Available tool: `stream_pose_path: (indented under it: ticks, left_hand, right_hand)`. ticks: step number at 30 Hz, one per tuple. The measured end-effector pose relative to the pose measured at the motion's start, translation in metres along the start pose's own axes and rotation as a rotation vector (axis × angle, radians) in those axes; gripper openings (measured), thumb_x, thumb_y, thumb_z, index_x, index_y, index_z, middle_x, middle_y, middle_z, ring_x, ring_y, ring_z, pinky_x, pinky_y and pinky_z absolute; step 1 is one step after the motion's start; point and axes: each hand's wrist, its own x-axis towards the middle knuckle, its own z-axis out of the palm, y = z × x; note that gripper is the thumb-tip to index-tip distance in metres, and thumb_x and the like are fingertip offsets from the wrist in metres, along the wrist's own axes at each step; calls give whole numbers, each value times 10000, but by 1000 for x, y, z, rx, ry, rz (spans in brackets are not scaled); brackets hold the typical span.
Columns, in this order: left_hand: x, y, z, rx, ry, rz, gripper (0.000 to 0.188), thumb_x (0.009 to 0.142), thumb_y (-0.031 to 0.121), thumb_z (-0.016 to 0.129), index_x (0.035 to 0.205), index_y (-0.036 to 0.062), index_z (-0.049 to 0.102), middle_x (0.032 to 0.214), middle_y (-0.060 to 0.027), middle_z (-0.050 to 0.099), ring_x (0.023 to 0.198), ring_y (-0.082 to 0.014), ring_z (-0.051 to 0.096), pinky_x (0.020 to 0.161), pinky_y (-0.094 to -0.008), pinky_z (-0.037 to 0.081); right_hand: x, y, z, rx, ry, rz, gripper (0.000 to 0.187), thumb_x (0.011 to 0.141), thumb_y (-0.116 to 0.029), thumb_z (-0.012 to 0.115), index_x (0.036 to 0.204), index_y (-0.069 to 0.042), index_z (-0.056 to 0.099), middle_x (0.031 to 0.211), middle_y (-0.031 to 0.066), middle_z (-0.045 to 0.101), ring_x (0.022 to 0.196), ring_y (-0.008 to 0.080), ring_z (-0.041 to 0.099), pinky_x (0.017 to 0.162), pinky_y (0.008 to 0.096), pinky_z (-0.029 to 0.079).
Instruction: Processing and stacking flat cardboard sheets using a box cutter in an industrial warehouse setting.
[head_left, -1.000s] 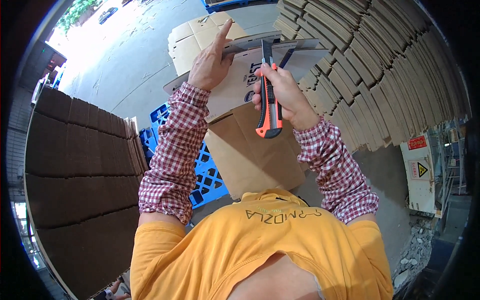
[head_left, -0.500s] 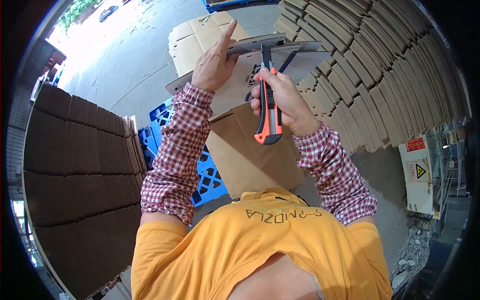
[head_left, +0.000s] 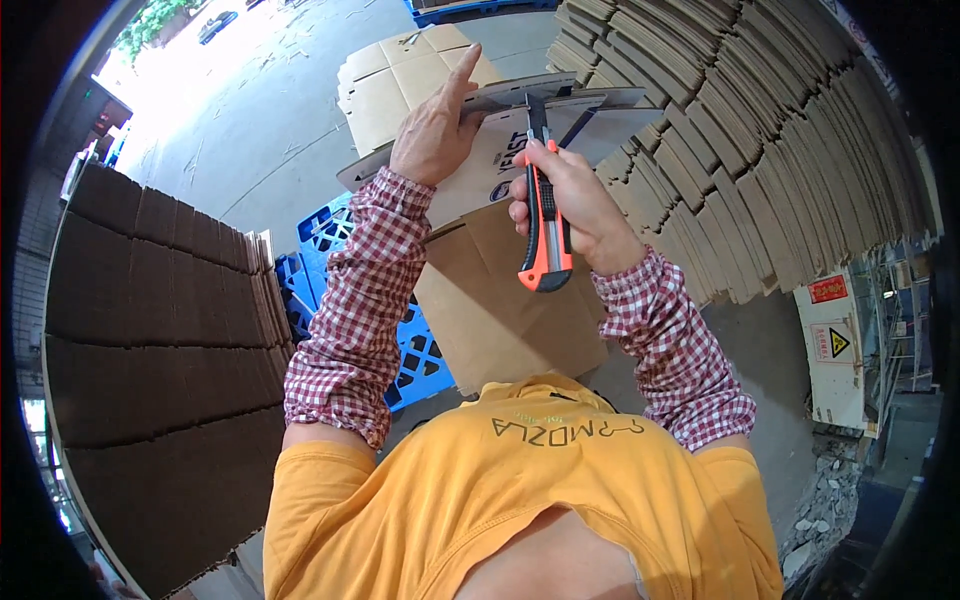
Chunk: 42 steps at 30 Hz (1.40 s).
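A white printed cardboard piece [head_left: 470, 180] with folded flaps lies in front of me, on top of a brown cardboard sheet [head_left: 490, 300]. Across its left part rests my left hand [head_left: 437, 138], index finger stretched out past the far edge and thumb spread against the board. My right hand [head_left: 575, 200] is closed around an orange and black utility knife [head_left: 548, 225]. Its blade is out and points away from me, the tip over the grey flap edges [head_left: 590, 100] at the far side. Whether the blade touches the board I cannot tell.
A blue plastic pallet [head_left: 420, 360] shows below the cardboard. Tall stacks of flat cardboard stand at the right [head_left: 760, 150] and left [head_left: 160, 350]. Beyond my hands lie more brown sheets [head_left: 400, 70]. A white cabinet [head_left: 835, 350] with a warning sign stands far right.
Both hands, the utility knife and the white cardboard have shifted very slightly to the right. The grip on the knife stays the same.
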Motion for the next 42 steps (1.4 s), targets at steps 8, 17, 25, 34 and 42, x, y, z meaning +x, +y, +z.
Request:
stream_pose_path:
  ticks: [8,17,25,34,42]
  left_hand:
    - [-2,-2,1,-27,-12,-20,796,762,-9,564,1407,236,167,1132,-148,582,985,-356,577,839,-424,472]
    - [-2,-3,2,-18,6,-9,786,770,-6,558,1408,232,166,1143,-148,575,981,-350,582,837,-416,475]
    - [-3,7,2,14,-7,-23,779,775,1,559,1406,242,170,1145,-152,573,976,-332,590,840,-414,480]
    - [-1,6,3,-14,-3,-31,788,769,8,570,1408,237,169,1135,-155,577,986,-340,581,838,-416,479]
    - [-4,5,2,7,-7,-27,793,770,12,578,1408,234,164,1135,-157,576,990,-340,581,831,-413,479]
  right_hand:
    - [1,1,4,-24,29,15,272,920,-336,466,925,-64,477,659,49,541,518,157,559,435,296,478]
    - [-2,-3,4,2,9,37,274,919,-341,469,916,-67,475,667,48,534,531,164,551,459,297,477]
    - [5,-5,-7,59,-51,52,256,922,-321,466,906,-65,469,663,54,535,542,165,554,460,287,472]
    - [-11,2,2,-7,-64,63,276,918,-351,473,905,-75,479,661,42,536,515,149,549,438,286,474]
    - [-3,-19,-16,-71,38,-147,253,904,-302,501,881,-51,477,635,51,542,473,160,568,399,301,486]
